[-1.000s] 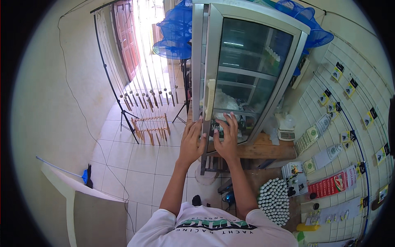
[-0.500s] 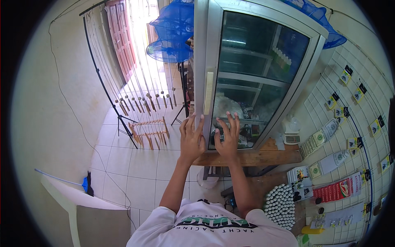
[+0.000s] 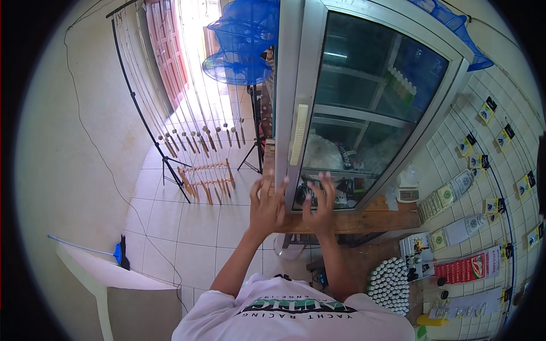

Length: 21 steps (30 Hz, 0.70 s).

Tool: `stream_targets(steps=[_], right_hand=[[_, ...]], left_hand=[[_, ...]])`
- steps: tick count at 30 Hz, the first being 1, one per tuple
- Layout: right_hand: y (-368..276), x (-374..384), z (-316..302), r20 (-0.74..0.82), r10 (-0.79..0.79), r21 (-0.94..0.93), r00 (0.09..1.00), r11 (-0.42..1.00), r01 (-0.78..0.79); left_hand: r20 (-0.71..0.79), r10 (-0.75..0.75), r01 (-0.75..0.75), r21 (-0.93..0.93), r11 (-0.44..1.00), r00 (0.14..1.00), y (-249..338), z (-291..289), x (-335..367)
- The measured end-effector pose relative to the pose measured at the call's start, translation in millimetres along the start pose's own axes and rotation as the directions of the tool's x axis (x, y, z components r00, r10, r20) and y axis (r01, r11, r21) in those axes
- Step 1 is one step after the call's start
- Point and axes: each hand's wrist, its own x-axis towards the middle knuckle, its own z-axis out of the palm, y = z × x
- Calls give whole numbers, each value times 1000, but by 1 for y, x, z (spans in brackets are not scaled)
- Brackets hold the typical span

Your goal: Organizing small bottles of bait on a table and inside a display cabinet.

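Both my hands are raised in front of a glass-fronted metal cabinet [image 3: 364, 108], fingers spread and slightly curled. My left hand [image 3: 265, 206] holds nothing and is nearest the cabinet's lower left corner. My right hand [image 3: 319, 207], also without anything in it, overlaps the lower part of the glass door; whether it touches the glass I cannot tell. A pale yellow handle [image 3: 298, 134] runs up the left side of the door frame. Behind the glass, white plastic bags [image 3: 324, 153] and several small packages show dimly.
The cabinet stands on a wooden bench [image 3: 369, 221]. Blue mesh nets [image 3: 239, 62] hang at its left, beside a black stand holding fishing rods [image 3: 202, 136] and a wooden rack [image 3: 207, 181]. Rightward are a small scale [image 3: 407, 194], clustered white-capped bottles [image 3: 388, 284] and a wire grid [image 3: 478, 142] with hanging packets.
Both hands have come down slightly, with fingers still spread. The cabinet has shifted rightward in view, while the rods and rack stay nearly in place.
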Motion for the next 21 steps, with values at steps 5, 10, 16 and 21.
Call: stream_targets(steps=[5,10,16,21], right_hand=[[2,-112,-3,191,53,110,980,991,-75],[-3,-258,-28,787,352,22,507,805,-593],[4,-384,-61,863,443,-325,-244,117,-938],[-19,-449,-78,674,675,-499,-301,115,-859]], left_hand=[[120,-141,163,-196,967,983,-28,16,-137],[738,-476,550,172,817,477,-38,40,-286],[836,104,522,235,820,-539,-72,104,-341],[643,305,283,-141,949,-702,-63,163,-309]])
